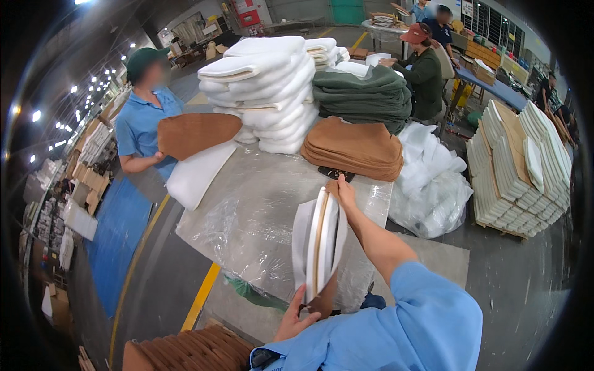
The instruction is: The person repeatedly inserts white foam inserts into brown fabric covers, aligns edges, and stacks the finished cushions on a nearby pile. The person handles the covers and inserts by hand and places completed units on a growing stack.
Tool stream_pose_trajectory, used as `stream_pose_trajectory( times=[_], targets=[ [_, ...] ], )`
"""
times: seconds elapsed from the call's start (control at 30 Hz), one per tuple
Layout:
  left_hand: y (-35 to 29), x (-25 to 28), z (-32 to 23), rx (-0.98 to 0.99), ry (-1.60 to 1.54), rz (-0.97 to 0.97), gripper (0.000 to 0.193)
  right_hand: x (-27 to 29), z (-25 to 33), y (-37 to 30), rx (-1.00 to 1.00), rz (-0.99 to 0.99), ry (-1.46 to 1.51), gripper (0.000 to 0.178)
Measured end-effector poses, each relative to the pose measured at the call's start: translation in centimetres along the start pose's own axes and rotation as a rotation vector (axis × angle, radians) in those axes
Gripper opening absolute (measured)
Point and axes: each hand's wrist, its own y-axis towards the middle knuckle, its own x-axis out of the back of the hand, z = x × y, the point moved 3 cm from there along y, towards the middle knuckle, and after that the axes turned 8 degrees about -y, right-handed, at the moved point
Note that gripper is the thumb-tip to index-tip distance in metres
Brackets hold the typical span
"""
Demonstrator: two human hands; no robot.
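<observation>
A layered cushion piece (320, 244) stands edge-on between my hands over the plastic-covered table (247, 204). White padding, a thin tan line and pale grey flaps show along its edge, with brown fabric at both ends. My right hand (346, 193) is closed on its far end, and my left hand (297, 318) grips the near end from the left. Just beyond my right hand lies a stack of brown fabric covers (352, 148). A small dark patterned item (334, 174) pokes out beneath that stack.
White padding (263, 93) and dark green fabric (362, 96) are piled at the table's back. Across at left, a co-worker (145, 105) holds a brown piece (198, 133) over a white sheet (201, 173). Clear plastic (430, 179) bulges at right, near a pallet stack (516, 167). Brown pieces (192, 349) stand nearby.
</observation>
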Motion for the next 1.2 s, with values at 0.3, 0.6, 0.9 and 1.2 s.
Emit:
stream_pose_trajectory(
  times=[0.3,0.6,0.9,1.2],
  targets=[
    [16.2,1.0,-1.5,-0.322,0.016,-0.064,0.066,1.3,4.5,-7.0,0.168,0.265,-0.429,0.058],
    [35.3,-1.3,-5.6,-0.465,0.533,-0.070,0.046,3.6,8.5,-3.2,0.263,0.315,-1.087,0.037],
    [37.7,-3.9,-5.6,-0.365,0.461,-0.066,0.021,4.8,7.0,-0.5,0.383,0.463,-1.135,0.039],
    [39.1,-2.8,-2.0,-0.355,0.043,-0.143,0.015,2.2,7.1,-2.5,0.587,0.524,-1.401,0.035]
  ],
)
